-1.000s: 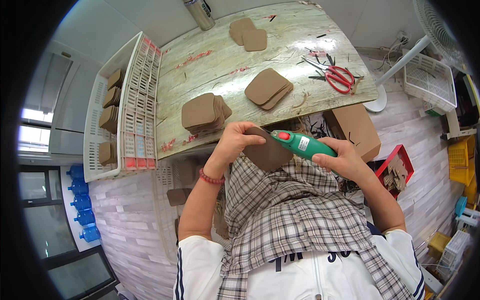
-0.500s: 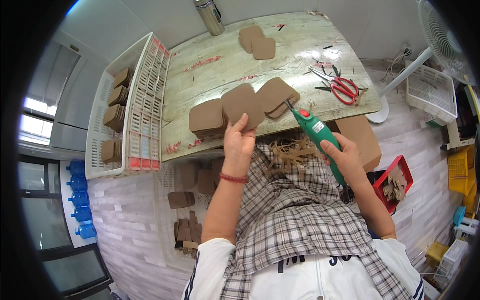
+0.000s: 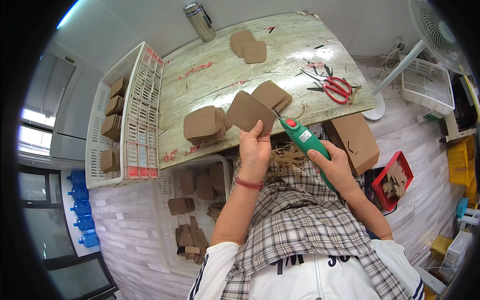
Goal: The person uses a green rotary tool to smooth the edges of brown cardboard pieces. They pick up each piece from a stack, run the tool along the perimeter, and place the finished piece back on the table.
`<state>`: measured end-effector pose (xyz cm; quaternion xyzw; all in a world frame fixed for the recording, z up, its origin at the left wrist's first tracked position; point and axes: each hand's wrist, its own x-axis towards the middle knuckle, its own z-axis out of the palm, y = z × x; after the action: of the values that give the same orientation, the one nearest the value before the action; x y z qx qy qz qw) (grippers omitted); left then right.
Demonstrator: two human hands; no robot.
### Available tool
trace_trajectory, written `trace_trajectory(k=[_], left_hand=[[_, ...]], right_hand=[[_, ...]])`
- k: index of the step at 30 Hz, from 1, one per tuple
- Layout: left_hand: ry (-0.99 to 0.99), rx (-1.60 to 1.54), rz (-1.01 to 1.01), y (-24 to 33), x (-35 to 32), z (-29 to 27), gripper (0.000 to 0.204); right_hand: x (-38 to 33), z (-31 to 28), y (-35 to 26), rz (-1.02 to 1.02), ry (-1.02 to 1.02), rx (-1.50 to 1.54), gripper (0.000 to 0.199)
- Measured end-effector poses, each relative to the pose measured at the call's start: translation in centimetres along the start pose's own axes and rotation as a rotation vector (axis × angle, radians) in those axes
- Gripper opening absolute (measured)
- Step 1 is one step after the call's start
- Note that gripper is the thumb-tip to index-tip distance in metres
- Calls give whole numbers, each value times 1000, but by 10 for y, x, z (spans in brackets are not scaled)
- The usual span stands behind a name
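My left hand is closed on a brown rounded-square piece, thumb on top, over the table's near edge. In my right hand is a green handheld power tool with a red button and a thin metal tip. The tip touches or nearly touches the piece's right edge. To the left lies a stack of similar brown pieces; another stack sits just behind the held one. Red-handled scissors rest among black scraps at the right. Thin brown trimmings lie on my lap.
A white slatted crate with brown pieces stands left of the table. More pieces fill a white basket below. A steel flask is at the back. Right are a cardboard box, red tray and fan.
My left hand has brought the piece right and turned it. The tool's tip, earlier apart from the piece, is now at its edge. The whole view has shifted slightly.
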<state>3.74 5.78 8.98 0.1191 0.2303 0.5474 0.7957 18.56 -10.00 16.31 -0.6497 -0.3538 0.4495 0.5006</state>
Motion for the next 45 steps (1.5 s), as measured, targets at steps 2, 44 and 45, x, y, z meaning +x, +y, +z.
trace_trajectory(k=[2,44,45], left_hand=[[-34,10,22,-4,-3,2,45],[-123,1936,-32,246,90,-22,48],[-86,2339,352,227,90,-22,48]], right_hand=[[0,0,0,0,8,6,37],[-10,-36,19,14,118,43,32],[-11,-39,22,15,139,49,33]])
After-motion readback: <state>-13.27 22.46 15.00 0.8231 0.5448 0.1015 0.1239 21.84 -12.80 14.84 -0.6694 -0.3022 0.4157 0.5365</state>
